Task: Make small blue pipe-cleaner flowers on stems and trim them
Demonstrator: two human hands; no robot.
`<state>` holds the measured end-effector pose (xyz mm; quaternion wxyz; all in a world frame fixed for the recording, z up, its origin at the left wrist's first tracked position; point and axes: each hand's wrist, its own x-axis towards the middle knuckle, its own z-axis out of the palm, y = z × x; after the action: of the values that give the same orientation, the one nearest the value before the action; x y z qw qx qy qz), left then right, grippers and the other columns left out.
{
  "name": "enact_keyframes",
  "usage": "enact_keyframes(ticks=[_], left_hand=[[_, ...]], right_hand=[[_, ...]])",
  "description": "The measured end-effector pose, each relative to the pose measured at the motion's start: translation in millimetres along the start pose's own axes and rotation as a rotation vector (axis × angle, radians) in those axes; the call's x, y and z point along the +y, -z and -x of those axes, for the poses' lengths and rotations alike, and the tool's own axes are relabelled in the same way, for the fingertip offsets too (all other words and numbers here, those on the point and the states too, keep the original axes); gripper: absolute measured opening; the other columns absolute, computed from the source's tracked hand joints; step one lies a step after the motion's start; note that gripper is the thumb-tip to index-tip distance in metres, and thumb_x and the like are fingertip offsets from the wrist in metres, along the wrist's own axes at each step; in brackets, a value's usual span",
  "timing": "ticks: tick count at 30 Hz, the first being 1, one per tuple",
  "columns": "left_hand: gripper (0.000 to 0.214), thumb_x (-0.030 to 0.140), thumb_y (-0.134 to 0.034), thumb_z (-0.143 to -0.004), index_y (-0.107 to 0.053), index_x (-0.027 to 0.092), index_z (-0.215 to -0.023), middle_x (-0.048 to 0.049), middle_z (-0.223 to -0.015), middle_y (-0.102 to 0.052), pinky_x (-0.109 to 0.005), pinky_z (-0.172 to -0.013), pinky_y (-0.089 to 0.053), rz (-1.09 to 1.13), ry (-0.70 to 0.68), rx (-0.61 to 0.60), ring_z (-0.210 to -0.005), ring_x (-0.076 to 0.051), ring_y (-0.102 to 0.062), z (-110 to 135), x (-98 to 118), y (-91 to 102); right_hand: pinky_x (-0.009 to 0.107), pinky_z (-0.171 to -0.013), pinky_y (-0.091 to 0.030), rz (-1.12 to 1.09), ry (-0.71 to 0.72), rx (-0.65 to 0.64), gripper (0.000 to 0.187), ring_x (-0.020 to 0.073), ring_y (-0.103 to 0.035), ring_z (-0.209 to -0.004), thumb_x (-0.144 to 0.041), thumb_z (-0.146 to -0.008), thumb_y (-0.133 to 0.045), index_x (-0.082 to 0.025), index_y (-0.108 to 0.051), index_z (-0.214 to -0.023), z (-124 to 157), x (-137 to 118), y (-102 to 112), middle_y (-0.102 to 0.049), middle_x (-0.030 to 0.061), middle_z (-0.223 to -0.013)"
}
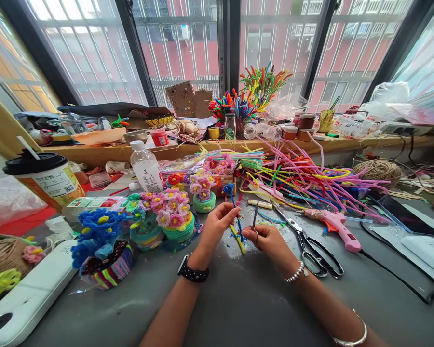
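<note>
Scissors (255,216) gripped in right fingers (252,234), close at three o'clock to a blue stem (239,220) pinched in left fingers (227,213), could slip and nick them.

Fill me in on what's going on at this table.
A person's left hand holds a blue flower upright by its stem. The right hand grips small scissors, tips up, close beside that stem. Coloured scraps litter the table near the hands. Large scissors and a pink glue gun lie to the right; flower pots stand to the left.
</note>
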<state>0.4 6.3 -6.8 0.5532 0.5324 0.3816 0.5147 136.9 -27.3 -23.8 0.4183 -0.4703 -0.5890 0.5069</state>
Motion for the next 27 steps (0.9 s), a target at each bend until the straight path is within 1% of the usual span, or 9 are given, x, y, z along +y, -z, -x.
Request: enact_keyframes(ticks=[4, 6, 9, 11, 12, 18, 23, 27], left_hand=[[0.017, 0.032, -0.059, -0.065, -0.054, 0.016, -0.069, 0.0045, -0.06, -0.049, -0.019, -0.047, -0.028, -0.026, -0.003, -0.005, -0.048, -0.004, -0.037, 0.4, 0.5, 0.1], [0.017, 0.031, -0.059, -0.066, -0.054, 0.016, -0.07, 0.004, -0.061, -0.051, -0.019, -0.048, -0.029, -0.036, 0.004, -0.012, -0.049, -0.005, -0.038, 0.8, 0.9, 0.1], [0.017, 0.029, -0.059, -0.066, -0.057, 0.015, -0.074, 0.0018, -0.066, -0.054, -0.019, -0.052, -0.032, -0.08, 0.027, -0.08, -0.057, -0.007, -0.044, 1.4, 1.3, -0.3], [0.016, 0.028, -0.059, -0.066, -0.058, 0.014, -0.073, 0.0002, -0.068, -0.056, -0.019, -0.057, -0.034, -0.109, 0.043, -0.139, -0.064, -0.009, -0.048, 1.4, 1.3, -0.5], [0.015, 0.028, -0.059, -0.066, -0.057, 0.014, -0.072, -0.0001, -0.068, -0.057, -0.019, -0.059, -0.034, -0.116, 0.047, -0.15, -0.065, -0.009, -0.048, 1.3, 1.1, -0.5], [0.017, 0.029, -0.061, -0.063, -0.055, 0.014, -0.065, 0.0021, -0.062, -0.054, -0.02, -0.06, -0.034, -0.116, 0.043, -0.073, -0.061, -0.009, -0.046, 0.9, -0.3, 0.9], [0.02, 0.03, -0.062, -0.062, -0.051, 0.014, -0.06, 0.0037, -0.058, -0.049, -0.02, -0.057, -0.033, -0.091, 0.044, -0.07, -0.057, -0.008, -0.043, 1.7, 1.7, 0.9], [0.022, 0.032, -0.062, -0.062, -0.049, 0.014, -0.059, 0.0044, -0.057, -0.046, -0.02, -0.056, -0.032, -0.053, 0.06, -0.066, -0.056, -0.007, -0.04, 1.5, 0.9, 2.4]], right_hand=[[0.022, -0.042, -0.014, -0.002, -0.04, -0.027, 0.037, 0.0054, -0.02, -0.044, -0.048, -0.061, -0.059, -0.014, -0.049, -0.053, 2.1, -1.3, -3.2, -0.026, -0.0067, -0.046], [0.022, -0.042, -0.014, -0.013, -0.056, -0.02, 0.037, 0.0051, -0.02, -0.044, -0.047, -0.061, -0.06, -0.014, -0.048, -0.053, 2.6, -0.6, -2.7, -0.026, -0.0069, -0.046], [0.022, -0.042, -0.012, -0.075, -0.078, -0.005, 0.035, 0.0051, -0.018, -0.043, -0.048, -0.063, -0.058, -0.013, -0.053, -0.059, 2.6, 2.0, -0.9, -0.023, -0.0074, -0.045], [0.022, -0.042, -0.011, -0.109, -0.09, 0.005, 0.035, 0.0053, -0.017, -0.043, -0.049, -0.064, -0.056, -0.013, -0.055, -0.062, 2.2, 3.8, -0.2, -0.022, -0.0075, -0.045], [0.022, -0.042, -0.011, -0.112, -0.093, 0.015, 0.036, 0.0053, -0.017, -0.043, -0.049, -0.064, -0.056, -0.013, -0.055, -0.062, 2.0, 4.2, -0.1, -0.022, -0.0074, -0.045], [0.022, -0.041, -0.013, -0.055, -0.054, 0.058, 0.034, 0.0052, -0.019, -0.044, -0.047, -0.061, -0.059, -0.014, -0.055, -0.059, 2.2, 1.2, -1.7, -0.027, -0.0064, -0.047], [0.022, -0.04, -0.013, -0.027, -0.076, 0.031, 0.037, 0.0051, -0.018, -0.043, -0.051, -0.058, -0.06, -0.014, -0.057, -0.06, 3.3, -1.5, -1.2, -0.025, -0.0068, -0.045], [0.022, -0.041, -0.014, -0.031, -0.083, 0.024, 0.039, 0.0052, -0.018, -0.043, -0.052, -0.058, -0.059, -0.013, -0.058, -0.063, 3.5, -2.4, -1.3, -0.026, -0.0069, -0.045]])
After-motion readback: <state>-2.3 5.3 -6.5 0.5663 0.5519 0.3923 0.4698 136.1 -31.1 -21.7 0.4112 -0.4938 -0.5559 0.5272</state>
